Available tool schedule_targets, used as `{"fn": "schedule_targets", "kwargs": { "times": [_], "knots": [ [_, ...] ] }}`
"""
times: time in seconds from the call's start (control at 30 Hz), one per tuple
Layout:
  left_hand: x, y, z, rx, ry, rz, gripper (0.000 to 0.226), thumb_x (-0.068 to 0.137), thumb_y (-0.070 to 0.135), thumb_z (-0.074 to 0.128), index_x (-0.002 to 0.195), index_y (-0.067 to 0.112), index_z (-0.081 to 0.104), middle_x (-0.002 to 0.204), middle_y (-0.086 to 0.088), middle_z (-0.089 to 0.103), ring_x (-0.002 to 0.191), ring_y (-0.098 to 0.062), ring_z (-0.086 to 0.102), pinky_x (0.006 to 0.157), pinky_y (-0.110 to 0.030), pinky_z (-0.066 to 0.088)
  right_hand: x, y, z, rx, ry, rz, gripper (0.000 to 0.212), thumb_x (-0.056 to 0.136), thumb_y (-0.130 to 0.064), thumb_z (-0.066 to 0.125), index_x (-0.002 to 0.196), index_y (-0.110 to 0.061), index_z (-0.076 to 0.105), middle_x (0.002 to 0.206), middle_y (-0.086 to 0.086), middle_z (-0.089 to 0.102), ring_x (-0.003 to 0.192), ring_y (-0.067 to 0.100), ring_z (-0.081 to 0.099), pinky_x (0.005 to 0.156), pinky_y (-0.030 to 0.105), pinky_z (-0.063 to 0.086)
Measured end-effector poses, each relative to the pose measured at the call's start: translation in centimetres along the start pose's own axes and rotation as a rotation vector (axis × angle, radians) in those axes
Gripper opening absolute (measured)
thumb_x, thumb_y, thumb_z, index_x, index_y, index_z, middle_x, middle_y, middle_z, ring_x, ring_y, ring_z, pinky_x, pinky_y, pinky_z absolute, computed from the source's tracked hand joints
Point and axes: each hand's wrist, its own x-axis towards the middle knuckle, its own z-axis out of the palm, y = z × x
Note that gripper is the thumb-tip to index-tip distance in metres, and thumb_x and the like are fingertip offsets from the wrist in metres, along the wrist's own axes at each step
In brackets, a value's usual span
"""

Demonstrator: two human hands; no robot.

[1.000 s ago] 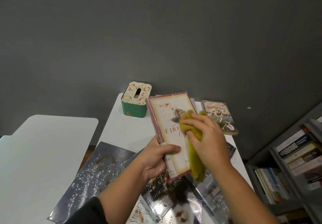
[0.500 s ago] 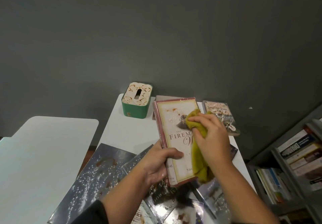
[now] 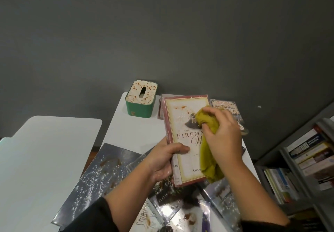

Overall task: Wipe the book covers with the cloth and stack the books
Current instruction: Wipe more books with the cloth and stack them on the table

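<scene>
Since the earlier frame, the cream-covered book [image 3: 182, 137] had been raised and turned more upright, and the right hand [image 3: 223, 137] had been carried with the cloth [image 3: 207, 152] toward the upper half of the cover.

Nearest the viewer, several glossy dark books [image 3: 101, 177] lay fanned and overlapping on the white bench [image 3: 137, 130], their covers flecked with white specks and brown smears; they were judged to be awaiting wiping, which would explain why they were spread out rather than piled.

Above them, the cream-covered book was held clear of the bench. The left hand [image 3: 164, 161] was clamped on its spine edge, thumb across the front cover, so that the cover was steadied and tilted toward the viewer. The right hand was closed round the bunched olive-yellow cloth, which was pressed against the cover's middle, its loose end hanging past the lower right corner. Brown marks remained near the top left of the cover, so wiping was judged incomplete.

Farther back, a patterned paperback [image 3: 227, 109] lay just behind the right hand, and the edge of another book [image 3: 161, 105] showed behind the held one. A green tissue box [image 3: 141, 103] stood at the bench's far edge against the grey wall [image 3: 162, 33]. A bookshelf [image 3: 307, 159] stood to the right.
</scene>
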Motion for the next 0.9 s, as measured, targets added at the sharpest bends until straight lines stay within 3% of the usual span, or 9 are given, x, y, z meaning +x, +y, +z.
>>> {"fn": "schedule_targets", "kwargs": {
  "times": [0.07,0.2,0.4,0.53,0.63,0.7,0.8,0.9],
  "knots": [
    [0.0,0.0,0.3,-0.016,-0.016,0.036,0.050,0.064,-0.008,0.059,0.112,0.005,0.060,0.106,-0.021,0.069,0.094,-0.033,0.068,0.081,-0.046,0.057,-1.4,-1.1,0.4,0.022,-0.048,-0.034,0.037,0.080,-0.014,0.069,0.114,-0.028,0.062,0.114,-0.011,0.054,0.103,0.011,0.051,0.076,0.009,0.034],
    [-0.1,0.4,0.6,-0.039,-0.052,0.091,0.046,0.071,-0.014,0.056,0.112,0.006,0.061,0.099,-0.022,0.068,0.087,-0.031,0.068,0.072,-0.040,0.059,-3.1,-2.2,1.1,0.053,-0.113,-0.148,0.035,0.078,-0.014,0.071,0.108,-0.031,0.065,0.108,-0.014,0.056,0.098,0.007,0.052,0.079,0.013,0.040],
    [-0.6,0.4,0.7,0.020,-0.081,0.043,0.055,0.065,-0.010,0.056,0.118,0.006,0.055,0.113,-0.020,0.068,0.099,-0.033,0.067,0.080,-0.045,0.058,0.8,-0.1,-1.1,0.050,0.046,0.028,0.028,0.081,-0.011,0.069,0.104,-0.027,0.066,0.109,-0.009,0.057,0.100,0.011,0.055,0.068,-0.001,0.033],
    [-0.8,0.4,1.0,0.011,-0.094,0.065,0.054,0.066,-0.011,0.056,0.118,0.006,0.056,0.108,-0.020,0.069,0.094,-0.032,0.068,0.078,-0.045,0.058,-1.1,-1.9,-0.7,0.059,0.020,-0.024,0.030,0.079,-0.012,0.070,0.106,-0.025,0.066,0.109,-0.010,0.056,0.100,0.010,0.053,0.074,0.003,0.034],
    [-1.1,0.5,1.3,-0.038,-0.108,0.107,0.050,0.070,-0.010,0.055,0.117,0.006,0.058,0.102,-0.021,0.067,0.089,-0.030,0.068,0.072,-0.039,0.059,-3.7,-3.5,0.6,0.048,-0.073,-0.157,0.034,0.076,-0.014,0.071,0.107,-0.028,0.066,0.107,-0.012,0.056,0.098,0.008,0.053,0.082,0.018,0.042],
    [-1.2,0.6,1.2,-0.032,-0.111,0.118,0.048,0.069,-0.010,0.054,0.114,0.007,0.059,0.102,-0.022,0.067,0.090,-0.031,0.068,0.074,-0.040,0.059,-3.7,-3.5,0.5,0.091,-0.074,-0.188,0.034,0.075,-0.013,0.071,0.105,-0.029,0.066,0.105,-0.013,0.057,0.097,0.007,0.053,0.082,0.017,0.043],
    [-1.5,0.8,0.9,0.036,-0.104,0.100,0.051,0.065,-0.011,0.055,0.113,0.008,0.057,0.105,-0.020,0.068,0.095,-0.033,0.067,0.083,-0.047,0.056,-1.7,-2.0,-0.5,0.132,0.005,-0.116,0.031,0.077,-0.010,0.071,0.102,-0.029,0.066,0.105,-0.012,0.057,0.097,0.006,0.054,0.079,0.005,0.037],
    [-1.7,0.8,1.0,0.030,-0.092,0.075,0.051,0.063,-0.011,0.056,0.110,0.008,0.057,0.109,-0.019,0.069,0.097,-0.033,0.068,0.083,-0.048,0.056,-0.1,-0.9,-1.5,0.112,0.088,-0.025,0.027,0.080,-0.010,0.069,0.102,-0.026,0.066,0.108,-0.008,0.057,0.100,0.010,0.056,0.075,0.004,0.037]
  ]
}}
